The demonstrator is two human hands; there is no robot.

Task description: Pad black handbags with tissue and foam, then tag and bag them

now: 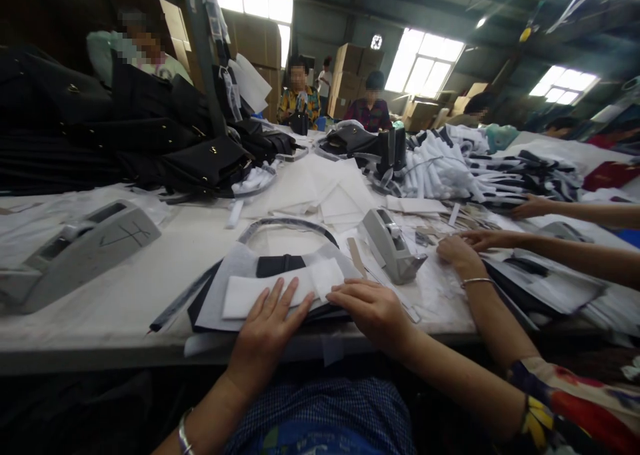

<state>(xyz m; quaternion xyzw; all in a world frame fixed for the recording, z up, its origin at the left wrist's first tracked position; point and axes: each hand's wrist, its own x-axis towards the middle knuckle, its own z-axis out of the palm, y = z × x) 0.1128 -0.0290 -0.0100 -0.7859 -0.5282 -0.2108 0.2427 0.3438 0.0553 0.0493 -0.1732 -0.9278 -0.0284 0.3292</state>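
My left hand [275, 315] lies with spread fingers on a white foam sheet [240, 298]. My right hand [375, 312] touches the right end of that foam, near an overlapping foam piece [327, 278]; its fingers are stretched side by side, the thumb hidden. Beneath the foam is pale wrapping sheet [227, 263] over a black bag [200, 302], largely covered. A dark flap [280, 264] shows above the foam. The bag's arched handle [285, 223], in clear wrap, stands behind, and a wrapped strap [185, 298] sticks out to the left.
A grey tape dispenser [393, 245] stands right of the bag; another tape dispenser [85, 255] stands left. Black bags [200, 155] are piled back left, white-wrapped strips [435, 168] back right. A co-worker's hand [463, 255] works close by on the right. White sheets [320, 182] lie mid-table.
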